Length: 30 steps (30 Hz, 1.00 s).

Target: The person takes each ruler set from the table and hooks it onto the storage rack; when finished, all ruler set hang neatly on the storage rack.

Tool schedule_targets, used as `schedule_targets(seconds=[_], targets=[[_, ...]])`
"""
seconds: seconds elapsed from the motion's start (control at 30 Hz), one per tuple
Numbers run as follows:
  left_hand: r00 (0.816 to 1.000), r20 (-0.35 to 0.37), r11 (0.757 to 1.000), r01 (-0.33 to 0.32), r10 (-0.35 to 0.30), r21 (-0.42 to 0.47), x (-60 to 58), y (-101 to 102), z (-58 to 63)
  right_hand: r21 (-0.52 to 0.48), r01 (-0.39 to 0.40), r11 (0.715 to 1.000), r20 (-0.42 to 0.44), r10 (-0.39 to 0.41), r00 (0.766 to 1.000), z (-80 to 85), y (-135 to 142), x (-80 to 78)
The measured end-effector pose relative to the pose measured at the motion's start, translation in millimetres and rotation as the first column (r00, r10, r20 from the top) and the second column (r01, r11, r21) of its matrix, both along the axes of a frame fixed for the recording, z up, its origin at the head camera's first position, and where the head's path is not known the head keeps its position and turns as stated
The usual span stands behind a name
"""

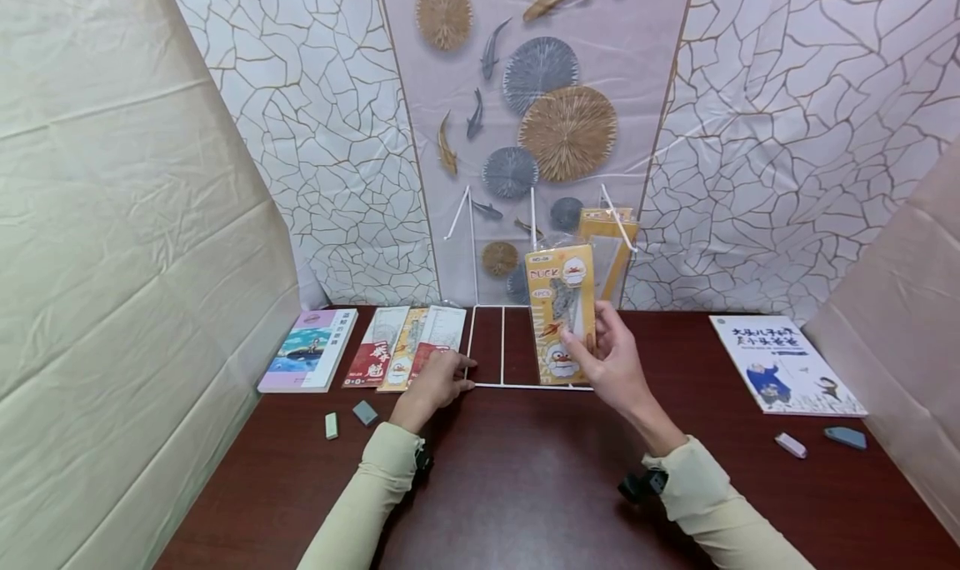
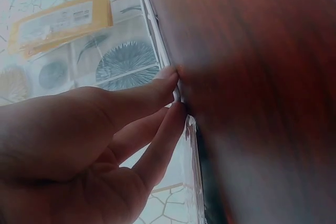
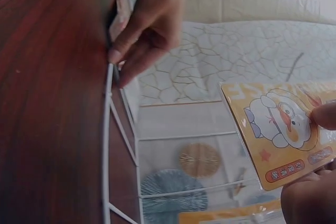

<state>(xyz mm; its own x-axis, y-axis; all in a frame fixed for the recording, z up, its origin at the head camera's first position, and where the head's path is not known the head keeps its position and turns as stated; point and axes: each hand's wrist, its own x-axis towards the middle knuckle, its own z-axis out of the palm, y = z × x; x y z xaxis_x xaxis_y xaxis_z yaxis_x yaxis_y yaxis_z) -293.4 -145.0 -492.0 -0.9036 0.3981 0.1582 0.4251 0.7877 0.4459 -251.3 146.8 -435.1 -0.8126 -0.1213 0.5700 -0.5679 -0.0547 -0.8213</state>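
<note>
In the head view my right hand holds a yellow duck-printed stationery packet upright by its right edge, thumb across the front. The packet shows its duck picture in the right wrist view too. My left hand is at the front left corner of a white wire rack; in the left wrist view thumb and fingers pinch its thin wire. Behind the held packet, more yellow packets stand at the rack's right side. What is inside the packets is hard to make out.
Left of the rack lie red-and-white packets with a yellow packet between them, then a book. Two erasers lie before them. On the right are another book and two small pieces.
</note>
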Motion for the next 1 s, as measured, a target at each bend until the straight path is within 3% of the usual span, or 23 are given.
schedule_targets(seconds=[0.37, 0.67, 1.0], targets=[[1.000, 0.005, 1.000, -0.003, 0.003, -0.021, -2.0, 1.6, -0.9, 0.058, -0.012, 0.998, 0.093, 0.007, 0.996, -20.0, -9.3, -9.7], [0.999, 0.034, 0.999, -0.005, 0.006, -0.032, -5.4, 3.7, 0.5, 0.065, 0.011, 0.998, 0.050, -0.015, 0.999, -15.9, -16.3, -10.2], [1.000, 0.013, 0.999, -0.009, 0.009, -0.042, -4.7, 0.6, -2.0, 0.040, 0.025, 0.999, 0.135, -0.031, 0.990, -22.6, -23.4, -15.9]])
